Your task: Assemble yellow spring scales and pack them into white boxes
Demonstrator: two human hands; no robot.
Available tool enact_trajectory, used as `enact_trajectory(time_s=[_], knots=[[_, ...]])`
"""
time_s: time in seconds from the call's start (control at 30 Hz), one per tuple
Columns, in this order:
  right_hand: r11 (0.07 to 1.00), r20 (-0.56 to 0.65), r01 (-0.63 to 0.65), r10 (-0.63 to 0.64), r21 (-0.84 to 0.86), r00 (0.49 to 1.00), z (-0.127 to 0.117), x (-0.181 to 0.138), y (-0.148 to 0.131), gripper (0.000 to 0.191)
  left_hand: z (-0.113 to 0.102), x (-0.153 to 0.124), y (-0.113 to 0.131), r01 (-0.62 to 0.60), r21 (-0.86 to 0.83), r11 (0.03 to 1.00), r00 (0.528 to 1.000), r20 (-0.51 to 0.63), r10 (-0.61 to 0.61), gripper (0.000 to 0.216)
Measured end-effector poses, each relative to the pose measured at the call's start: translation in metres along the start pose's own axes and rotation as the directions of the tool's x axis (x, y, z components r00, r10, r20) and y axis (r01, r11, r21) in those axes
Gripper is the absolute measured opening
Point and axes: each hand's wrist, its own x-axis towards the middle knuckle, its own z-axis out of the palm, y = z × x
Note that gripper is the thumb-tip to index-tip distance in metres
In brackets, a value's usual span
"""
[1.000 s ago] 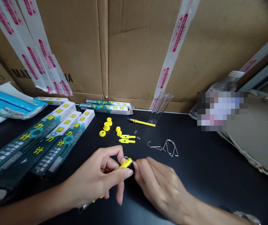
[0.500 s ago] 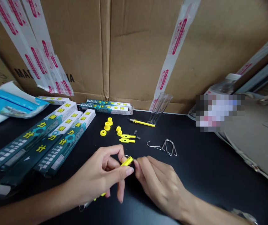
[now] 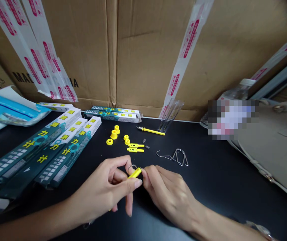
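Yellow rod (image 3: 135, 173) between both hands

Your rod (image 3: 135, 173) is yellow, its ring (image 3: 132, 166) silver, the table (image 3: 208, 187) black; your boxes (image 3: 45, 150) are dark teal with yellow characters, tape (image 3: 186, 43) white with pink print.

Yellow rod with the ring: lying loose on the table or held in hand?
Held in hand. The left hand pinches the yellow rod between thumb and fingers; the right hand touches its ringed tip.

Packing workbench: taped cartons (image 3: 143, 57), boxed kits (image 3: 40, 147).
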Motion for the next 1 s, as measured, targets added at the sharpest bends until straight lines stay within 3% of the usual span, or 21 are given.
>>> enact_trajectory(time_s=[0.33,0.53,0.73,0.87,1.0], knots=[[0.997,0.042,-0.044,0.041,0.069,0.998,0.0,0.0,0.004,0.031,-0.007,0.004,-0.005,-0.03,-0.045,0.999,1.0,0.0,0.03,0.027],[0.952,0.107,-0.161,0.138,0.261,0.985,0.0,-0.003,0.006,0.024,-0.01,0.004,-0.004,0.015,-0.05,0.999,1.0,0.022,-0.014,0.024],[0.795,0.231,-0.339,0.254,0.503,0.939,-0.004,-0.002,0.009,0.021,-0.011,0.005,-0.003,0.026,0.0,1.0,1.0,0.014,-0.026,0.026],[0.645,0.292,-0.472,0.373,0.6,0.881,-0.008,0.004,0.008,0.019,-0.009,0.006,0.0,0.057,0.078,0.995,0.998,0.019,-0.059,0.027],[0.556,0.355,-0.525,0.39,0.644,0.85,-0.005,0.011,0.009,0.024,-0.004,0.003,0.005,0.104,0.16,0.982,0.992,0.052,-0.114,0.021]])
